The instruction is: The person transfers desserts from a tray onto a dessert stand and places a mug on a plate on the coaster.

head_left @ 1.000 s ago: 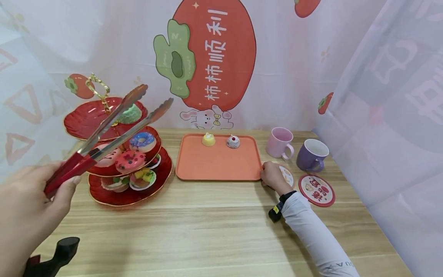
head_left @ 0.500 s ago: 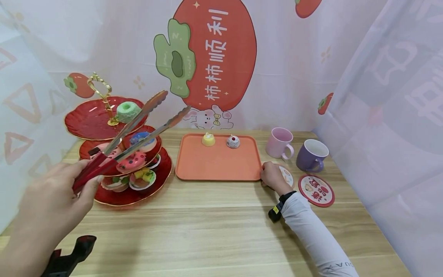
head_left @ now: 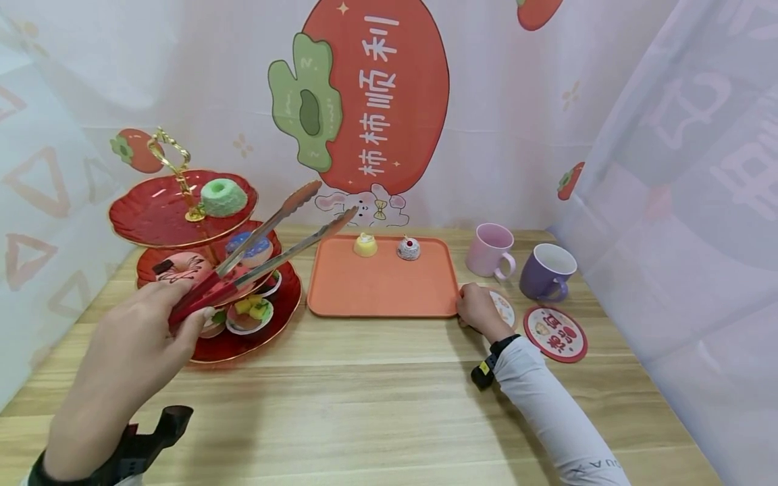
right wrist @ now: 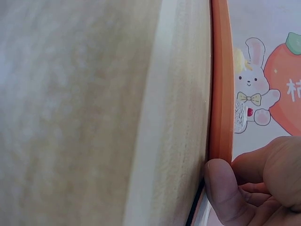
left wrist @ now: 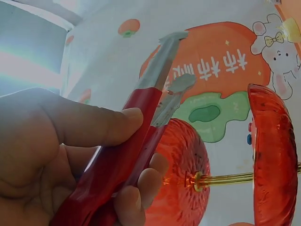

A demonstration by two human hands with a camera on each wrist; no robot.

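Note:
My left hand (head_left: 130, 337) grips the red handles of metal food tongs (left wrist: 127, 141). The scalloped tips stand apart with nothing between them, and in the head view they reach past the right side of the tiered red stand (head_left: 142, 219). A green ring cake (head_left: 223, 197) sits on its top tier; doughnuts and fruit tarts lie below, partly hidden by the tongs and hand. At the front right corner of the orange tray (head_left: 377, 287), my right hand (head_left: 480, 312) pinches the rim between thumb and fingers. The tray bears a yellow pudding (head_left: 365, 245) and a cherry-topped cake (head_left: 408, 248).
Behind and right of my right hand stand a pink mug (head_left: 487, 251) and a purple mug (head_left: 545, 273). One round coaster (head_left: 504, 307) is partly under that hand; a red-rimmed coaster (head_left: 556, 334) lies farther right. A printed curtain (head_left: 510, 135) closes off the back.
My left hand has carried the tongs rightward, and their tips now point lower, toward the tray's left side. The right hand and the tray have stayed in place.

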